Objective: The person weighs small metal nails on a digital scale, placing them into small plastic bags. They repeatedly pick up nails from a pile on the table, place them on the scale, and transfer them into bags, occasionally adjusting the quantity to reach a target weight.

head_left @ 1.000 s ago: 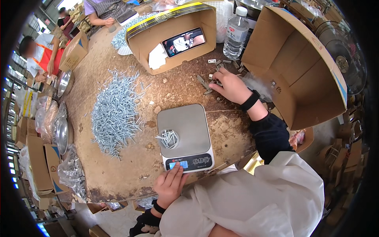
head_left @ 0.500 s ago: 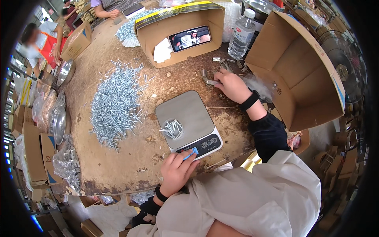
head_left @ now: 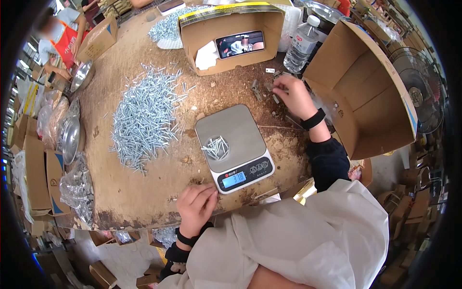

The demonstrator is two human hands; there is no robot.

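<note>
A kitchen-type digital scale (head_left: pixel 236 123) with a grey top and lit blue display stands on the worn table in front of me. On its plate sits a small clear round dish holding several silver screws (head_left: pixel 217 147). My left hand (head_left: pixel 195 204) rests at the near table edge beside the scale's front left corner, its fingers curled together with nothing visible in them. Beyond the scale to the right, my right hand (head_left: pixel 294 96) pinches down among small grey metal pieces (head_left: pixel 256 89). What lies between its fingertips, if anything, is hidden.
A large heap of screws (head_left: pixel 144 118) spreads left of the scale. A carton with a phone (head_left: pixel 240 44) leaning inside, a water bottle (head_left: pixel 301 44) and an open cardboard box (head_left: pixel 365 86) line the far and right sides. A co-worker (head_left: pixel 65 43) stands far left.
My left hand has drawn back left from the scale's display, uncovering it. My right hand has shifted slightly right and let go of a metal piece, which lies on the table.
</note>
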